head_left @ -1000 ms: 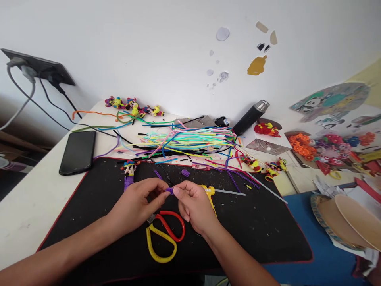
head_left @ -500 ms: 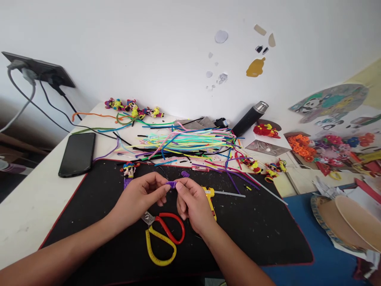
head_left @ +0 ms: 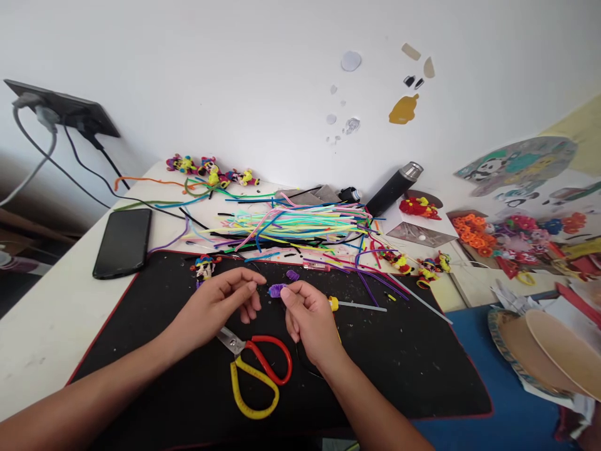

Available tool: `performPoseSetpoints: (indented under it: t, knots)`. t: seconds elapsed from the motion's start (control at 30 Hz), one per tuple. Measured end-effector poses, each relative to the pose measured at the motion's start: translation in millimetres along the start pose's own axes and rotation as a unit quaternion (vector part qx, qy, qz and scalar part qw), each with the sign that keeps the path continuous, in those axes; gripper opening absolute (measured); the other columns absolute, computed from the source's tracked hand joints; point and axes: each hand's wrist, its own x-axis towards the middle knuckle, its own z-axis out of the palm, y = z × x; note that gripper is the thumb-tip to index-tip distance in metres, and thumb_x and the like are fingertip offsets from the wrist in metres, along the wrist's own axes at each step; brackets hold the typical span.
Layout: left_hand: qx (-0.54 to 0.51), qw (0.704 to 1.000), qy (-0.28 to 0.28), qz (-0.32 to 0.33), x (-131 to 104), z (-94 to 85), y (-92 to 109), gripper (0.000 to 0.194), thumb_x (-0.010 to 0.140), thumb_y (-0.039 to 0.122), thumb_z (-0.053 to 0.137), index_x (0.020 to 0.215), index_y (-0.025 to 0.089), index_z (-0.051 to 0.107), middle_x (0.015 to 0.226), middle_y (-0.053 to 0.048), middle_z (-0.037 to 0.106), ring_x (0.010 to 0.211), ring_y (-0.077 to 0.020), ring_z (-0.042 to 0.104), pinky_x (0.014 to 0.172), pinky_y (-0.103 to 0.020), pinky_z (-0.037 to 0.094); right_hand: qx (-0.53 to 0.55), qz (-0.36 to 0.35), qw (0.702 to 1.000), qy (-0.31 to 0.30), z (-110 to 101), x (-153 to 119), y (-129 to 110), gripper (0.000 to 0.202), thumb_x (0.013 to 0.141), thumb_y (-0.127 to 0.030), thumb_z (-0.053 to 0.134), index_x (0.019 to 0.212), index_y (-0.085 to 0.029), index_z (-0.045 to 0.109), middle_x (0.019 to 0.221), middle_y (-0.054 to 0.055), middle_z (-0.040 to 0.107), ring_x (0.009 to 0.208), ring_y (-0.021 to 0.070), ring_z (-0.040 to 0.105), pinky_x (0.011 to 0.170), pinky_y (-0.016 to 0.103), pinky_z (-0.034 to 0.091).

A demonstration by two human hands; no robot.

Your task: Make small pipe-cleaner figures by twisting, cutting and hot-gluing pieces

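Just below the frame's centre, the right hand (head_left: 307, 319) pinches a fuzzy purple coil (head_left: 277, 290), likely light, soft and crushable, best held by its ends; the left hand (head_left: 228, 297), loosely open, appears empty.

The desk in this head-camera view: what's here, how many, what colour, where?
Held coil: one, purple, centre.
Loose coil: one, purple, beyond it.
Scissors: one pair, red and yellow handles, front centre.
Glue gun: one, yellow, partly hidden, centre right.
Mat: one, black, red-edged, middle.
Desk: one, white, beneath mat.
Craft wires: many, mixed colours, mostly beyond mat.
Dolls: several, multicoloured, back left, mat and right.
Phone: one, black, left.
Flask: one, black and silver, back right.
Box: one, white, beside flask.
Ornaments: many, mixed colours, far right.
Dish: at least one, tan, far right.
Socket panel: one, black, far left.
Stickers: several, mixed colours, upper right.
Left hand: one, bare, left of coil.
Right hand: one, bare, holding coil.
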Motion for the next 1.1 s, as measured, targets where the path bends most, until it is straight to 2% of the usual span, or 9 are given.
performPoseSetpoints:
  t: [0.33,0.5,0.63,0.77,0.87,0.93,1.0,1.1]
  knots:
    - [0.028,0.999,-0.022,-0.033,4,-6.3,-10,0.041,0.085,0.058,0.076,0.096,0.019,0.075,0.083,-0.007,0.08,0.074,-0.023,0.077,0.061,-0.031,0.062,0.002,0.013,1.0,-0.007,0,-2,5,0.042,0.087,-0.061,0.077,0.082,-0.022,0.062,0.039,-0.012,0.041,0.032,0.0071,0.03,0.036,0.021,0.024]
    - [0.021,0.998,-0.035,-0.05,3,-5.4,-9,0.039,0.082,0.056,0.078,0.091,0.018,0.073,0.079,-0.006,0.08,0.072,-0.0215,0.076,0.061,-0.029,0.061,0.0,0.017,1.0,-0.013,0,-2,6,0.043,0.087,-0.062,0.077,0.083,-0.022,0.062,0.039,-0.013,0.04,0.031,0.0068,0.031,0.036,0.021,0.024]
    - [0.032,0.998,-0.03,-0.047,2,-5.5,-2,0.039,0.09,0.058,0.068,0.087,0.019,0.066,0.063,0.0,0.07,0.054,-0.0164,0.065,0.051,-0.025,0.051,0.002,0.016,1.0,-0.016,0,-2,6,0.043,0.088,-0.061,0.077,0.084,-0.022,0.061,0.04,-0.013,0.041,0.031,0.0065,0.032,0.035,0.02,0.024]
    - [0.106,0.994,-0.004,-0.028,1,-6.2,1,0.045,0.096,0.061,0.055,0.077,0.021,0.062,0.05,0.004,0.056,0.046,-0.0133,0.049,0.046,-0.022,0.038,-0.003,0.019,1.0,-0.022,-1,-3,6,0.042,0.087,-0.06,0.078,0.085,-0.022,0.061,0.041,-0.013,0.042,0.031,0.0066,0.033,0.035,0.02,0.022]
    - [0.154,0.988,-0.004,0.008,1,-5.6,2,0.047,0.094,0.061,0.058,0.071,0.021,0.064,0.056,0.002,0.059,0.054,-0.0145,0.052,0.052,-0.023,0.042,-0.023,0.024,0.999,-0.036,-2,-3,6,0.042,0.088,-0.06,0.076,0.084,-0.021,0.061,0.042,-0.013,0.043,0.031,0.0067,0.034,0.034,0.02,0.021]
    - [0.16,0.987,-0.013,0.027,1,-5.2,2,0.039,0.091,0.058,0.065,0.08,0.021,0.071,0.067,0.001,0.066,0.061,-0.0159,0.056,0.056,-0.024,0.045,-0.041,0.026,0.998,-0.047,-3,-3,6,0.042,0.089,-0.061,0.075,0.084,-0.021,0.061,0.043,-0.013,0.043,0.032,0.0066,0.035,0.034,0.02,0.022]
    - [0.151,0.988,-0.03,0.03,1,-5.4,2,0.033,0.09,0.054,0.069,0.089,0.021,0.075,0.074,0.0,0.07,0.064,-0.0165,0.057,0.058,-0.024,0.047,-0.053,0.027,0.997,-0.054,-5,-3,6,0.042,0.089,-0.061,0.074,0.085,-0.021,0.063,0.044,-0.013,0.044,0.032,0.0066,0.036,0.034,0.02,0.022]
    - [0.132,0.99,-0.055,0.009,2,-6.1,1,0.029,0.088,0.049,0.071,0.088,0.021,0.076,0.077,-0.001,0.071,0.068,-0.017,0.06,0.062,-0.025,0.05,-0.061,0.026,0.996,-0.058,-6,-2,6,0.042,0.09,-0.061,0.074,0.087,-0.02,0.064,0.046,-0.012,0.046,0.033,0.0065,0.037,0.034,0.019,0.022]
